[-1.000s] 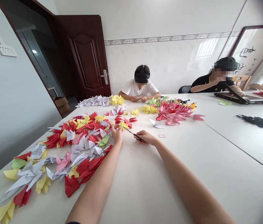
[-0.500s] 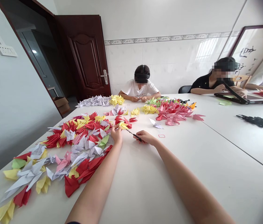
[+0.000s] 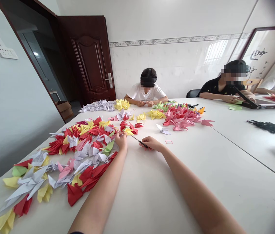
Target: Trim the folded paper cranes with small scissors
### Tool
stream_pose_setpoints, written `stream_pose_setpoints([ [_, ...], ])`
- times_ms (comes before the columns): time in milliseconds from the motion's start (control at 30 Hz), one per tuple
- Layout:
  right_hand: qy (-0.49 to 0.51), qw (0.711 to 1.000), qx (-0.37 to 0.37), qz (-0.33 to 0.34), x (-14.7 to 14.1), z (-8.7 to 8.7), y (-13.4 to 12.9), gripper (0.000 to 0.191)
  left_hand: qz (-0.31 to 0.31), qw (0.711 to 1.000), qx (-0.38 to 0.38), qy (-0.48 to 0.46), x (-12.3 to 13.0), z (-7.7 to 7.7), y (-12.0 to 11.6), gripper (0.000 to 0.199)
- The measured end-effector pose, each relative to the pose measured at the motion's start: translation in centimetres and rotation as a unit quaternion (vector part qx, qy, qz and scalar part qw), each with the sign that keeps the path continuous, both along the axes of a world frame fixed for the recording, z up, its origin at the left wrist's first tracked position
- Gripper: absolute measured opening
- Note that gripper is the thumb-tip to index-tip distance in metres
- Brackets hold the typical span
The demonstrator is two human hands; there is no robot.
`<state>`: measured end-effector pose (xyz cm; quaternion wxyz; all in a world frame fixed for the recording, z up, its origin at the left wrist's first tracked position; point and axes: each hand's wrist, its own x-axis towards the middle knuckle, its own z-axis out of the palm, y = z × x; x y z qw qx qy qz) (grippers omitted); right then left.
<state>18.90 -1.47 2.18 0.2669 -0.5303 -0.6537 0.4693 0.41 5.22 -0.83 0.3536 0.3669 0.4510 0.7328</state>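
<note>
My right hand (image 3: pixel 151 143) is closed round the dark handle of a pair of scissors (image 3: pixel 141 143). Their narrow blades point up and left, with the tips close to my left hand (image 3: pixel 121 140). Between the fingers of that hand is a yellow folded-paper crane (image 3: pixel 128 131), partly hidden by them. Red paper cranes (image 3: pixel 133 127) lie just beyond it. Along my left forearm spreads a big heap of paper cranes (image 3: pixel 86 148) in red, white, yellow, pink and green.
Across the white table (image 3: pixel 147 195) a person (image 3: pixel 147 91) sits behind white cranes (image 3: pixel 98 105) and yellow ones. Pink and red cranes (image 3: pixel 181 117) are piled right of centre. Another person (image 3: pixel 215 87) works at the right near a black device (image 3: pixel 264 104). Black cords (image 3: pixel 271 126) lie at the far right.
My hands and the scissors have barely moved. The person at the right has shifted their hands toward a green paper on the table.
</note>
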Motion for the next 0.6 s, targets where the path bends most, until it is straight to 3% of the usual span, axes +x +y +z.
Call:
stream_pose_setpoints([
  [200, 0.038, 0.999, -0.005, 0.028, 0.5, 0.0, 0.0, 0.041, -0.055, 0.989, -0.025, -0.136, -0.1, 1.1, -0.6, 0.027],
  [300, 0.110, 0.992, 0.012, 0.058, 1.2, -0.3, 0.1, 0.039, -0.061, 0.983, -0.026, -0.170, -0.2, 1.2, -0.7, 0.018],
  [433, 0.189, 0.981, 0.034, 0.036, 1.6, -0.6, 0.3, 0.041, -0.069, 0.978, -0.042, -0.191, -0.2, 1.2, -0.5, 0.010],
  [600, 0.109, 0.993, 0.044, 0.016, 1.1, -0.6, 0.4, 0.038, -0.040, 0.973, -0.075, -0.216, -0.4, 1.2, 0.1, 0.012],
])
